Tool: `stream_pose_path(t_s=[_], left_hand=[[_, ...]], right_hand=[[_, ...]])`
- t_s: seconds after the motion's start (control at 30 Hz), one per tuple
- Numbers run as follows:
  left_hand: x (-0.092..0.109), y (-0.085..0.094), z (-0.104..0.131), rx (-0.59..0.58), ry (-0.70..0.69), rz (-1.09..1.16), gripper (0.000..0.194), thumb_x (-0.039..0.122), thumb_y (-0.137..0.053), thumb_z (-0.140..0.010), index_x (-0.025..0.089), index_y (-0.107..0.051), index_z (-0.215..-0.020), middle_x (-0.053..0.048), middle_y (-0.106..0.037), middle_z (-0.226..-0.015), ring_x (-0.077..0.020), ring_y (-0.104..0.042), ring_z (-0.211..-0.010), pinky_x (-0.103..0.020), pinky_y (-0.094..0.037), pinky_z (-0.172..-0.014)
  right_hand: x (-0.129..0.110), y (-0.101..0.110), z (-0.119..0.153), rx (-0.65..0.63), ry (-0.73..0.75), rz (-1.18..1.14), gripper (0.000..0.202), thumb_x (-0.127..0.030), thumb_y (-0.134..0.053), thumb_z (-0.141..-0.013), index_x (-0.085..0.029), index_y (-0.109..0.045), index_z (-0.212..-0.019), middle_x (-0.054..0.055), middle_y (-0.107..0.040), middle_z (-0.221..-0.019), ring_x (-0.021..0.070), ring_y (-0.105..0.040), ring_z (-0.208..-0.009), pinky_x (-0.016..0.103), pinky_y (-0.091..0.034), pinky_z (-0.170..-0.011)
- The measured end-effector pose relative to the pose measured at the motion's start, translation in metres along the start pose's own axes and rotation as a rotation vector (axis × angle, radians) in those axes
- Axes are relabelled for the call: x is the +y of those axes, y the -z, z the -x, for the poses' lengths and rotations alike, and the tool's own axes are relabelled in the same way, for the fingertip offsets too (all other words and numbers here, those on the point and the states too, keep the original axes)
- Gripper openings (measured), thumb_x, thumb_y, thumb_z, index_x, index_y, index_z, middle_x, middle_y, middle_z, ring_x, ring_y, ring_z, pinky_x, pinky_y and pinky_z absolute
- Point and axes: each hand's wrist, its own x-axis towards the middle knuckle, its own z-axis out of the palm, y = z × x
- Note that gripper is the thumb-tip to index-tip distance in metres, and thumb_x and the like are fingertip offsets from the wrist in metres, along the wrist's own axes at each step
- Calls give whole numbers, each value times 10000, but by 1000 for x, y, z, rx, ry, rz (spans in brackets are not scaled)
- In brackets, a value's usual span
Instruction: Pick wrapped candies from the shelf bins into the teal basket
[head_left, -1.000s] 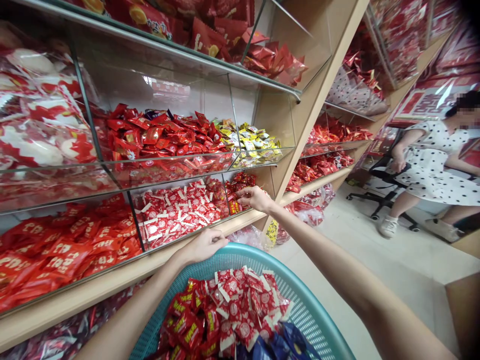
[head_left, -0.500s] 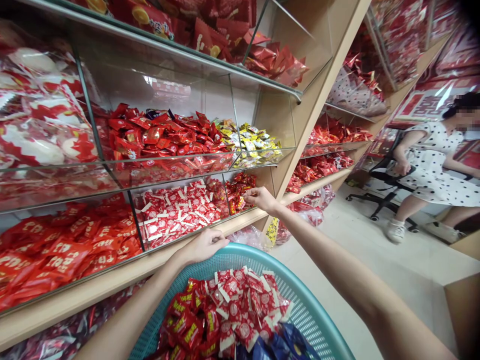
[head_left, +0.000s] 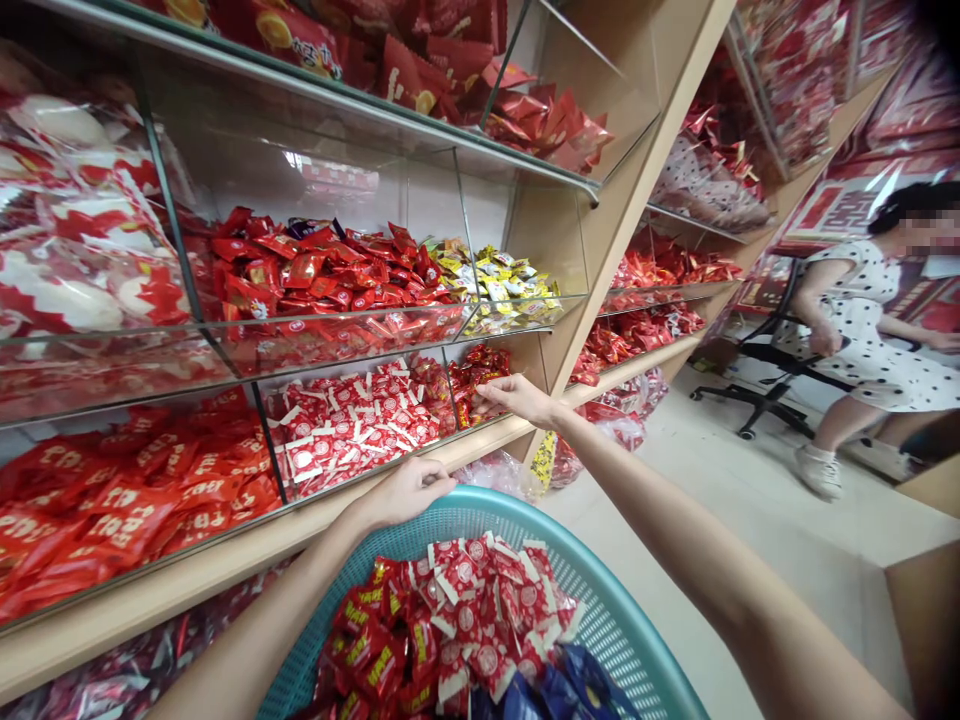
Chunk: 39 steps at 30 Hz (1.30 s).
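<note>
The right hand (head_left: 517, 398) drew back slightly from the small red candies (head_left: 491, 360) just ahead, then returned forward; its fingers now sit closer together than at first. Beyond and right of that hand, the seated person (head_left: 847, 290) has shifted farther right, along with the nearer shoe (head_left: 819, 470).

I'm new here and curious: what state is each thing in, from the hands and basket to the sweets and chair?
Left hand: curled over the basket's rim
Right hand: fingers bent at the small red sweets; grip unclear
Basket: holding packets, partly out of frame
Red-and-white packets in the basket: wrapped, heaped
Blue packets: wrapped, partly cut off
Small red sweets: wrapped, loosely piled
Chair: occupied
</note>
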Motion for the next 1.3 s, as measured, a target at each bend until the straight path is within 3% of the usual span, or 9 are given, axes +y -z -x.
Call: stream_pose_path(t_s=[0.2,0.3,0.43,0.57,0.73,0.93,1.0,1.2,1.3], left_hand=[[1,0,0,-17,2,12,330,408,-456,-795,128,-542,-645,15,-481,-614,-109,-424,-599,-201,-341,-536],[0,0,0,-25,-2,28,321,400,-454,-801,128,-535,-652,19,-476,-616,-106,-419,-594,-202,-334,-542],[-3,-1,0,-26,-10,20,317,396,-457,-802,129,-532,-650,25,-464,-605,-103,-410,-583,-200,-323,-533],[-1,0,1,-17,1,28,315,396,-463,-798,128,-540,-650,24,-477,-610,-103,-419,-587,-199,-332,-541],[3,0,0,-19,20,38,320,401,-472,-791,124,-550,-652,17,-497,-618,-106,-430,-593,-200,-340,-543],[1,0,-1,-14,6,9,327,407,-471,-789,129,-537,-632,19,-483,-612,-107,-427,-593,-198,-333,-532],[0,0,0,-14,0,2,329,407,-467,-791,131,-532,-625,24,-478,-606,-105,-424,-589,-196,-331,-533],[2,1,0,-13,0,-9,319,396,-469,-792,129,-537,-631,21,-491,-618,-108,-433,-604,-196,-338,-542],[2,1,0,-19,9,1,311,386,-471,-795,125,-546,-644,17,-496,-624,-109,-437,-610,-197,-342,-547]], right_hand=[[15,5,-21,-4,106,548,163,-110,-614,-663,-130,-664,-817,1,-614,-673,92,-519,-594,212,-414,-596],[18,6,-25,-19,231,755,147,-116,-632,-665,-147,-671,-802,23,-596,-735,128,-521,-732,234,-408,-684],[17,4,-22,-72,356,821,109,-122,-623,-684,-151,-663,-782,51,-564,-809,152,-493,-844,250,-395,-749],[16,6,-19,-21,277,658,40,-135,-592,-700,-136,-600,-660,26,-553,-690,139,-500,-751,250,-403,-690],[18,12,-14,208,20,99,146,-274,-582,-720,-138,-530,-708,-13,-553,-603,86,-481,-532,224,-408,-536],[20,13,-8,214,-65,-171,216,-324,-643,-656,-145,-534,-707,3,-595,-609,97,-545,-554,226,-453,-556],[19,14,-8,220,-66,-105,178,-310,-605,-690,-146,-538,-709,13,-606,-616,105,-562,-574,228,-460,-570],[10,25,-6,350,-35,551,70,-167,-521,-702,-143,-567,-654,31,-607,-644,142,-567,-644,251,-438,-644],[8,25,-8,437,-16,701,132,-128,-500,-691,-131,-610,-764,84,-611,-799,197,-553,-797,302,-414,-735]])
